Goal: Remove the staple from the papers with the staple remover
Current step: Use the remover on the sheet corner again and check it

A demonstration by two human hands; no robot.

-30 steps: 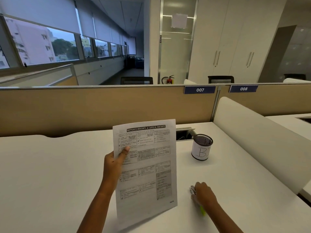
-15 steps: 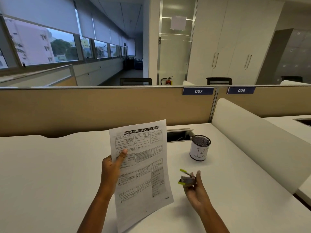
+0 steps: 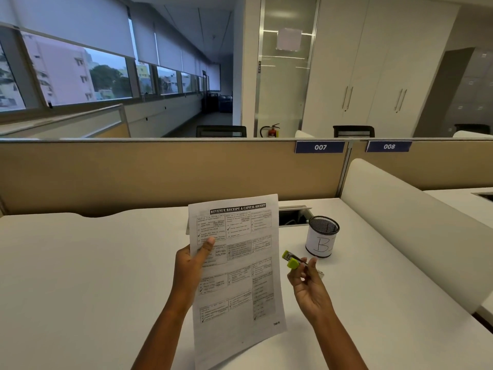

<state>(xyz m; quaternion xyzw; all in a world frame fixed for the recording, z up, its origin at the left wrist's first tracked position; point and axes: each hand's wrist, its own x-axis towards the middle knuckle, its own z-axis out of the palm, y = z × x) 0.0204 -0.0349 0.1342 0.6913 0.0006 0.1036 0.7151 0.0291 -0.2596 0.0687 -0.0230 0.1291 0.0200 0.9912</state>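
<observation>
cup: mesh cup is standing far right on the counter; contents too dark to tell.
tool: staple remover is pointing far-left, just right of the papers.
hands: right hand is pinching the staple remover; left hand is gripping the papers upright.

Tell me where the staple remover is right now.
In the head view the staple remover is right of centre, pinched in the right hand above the desk, between the papers and the mesh cup marked B.
</observation>
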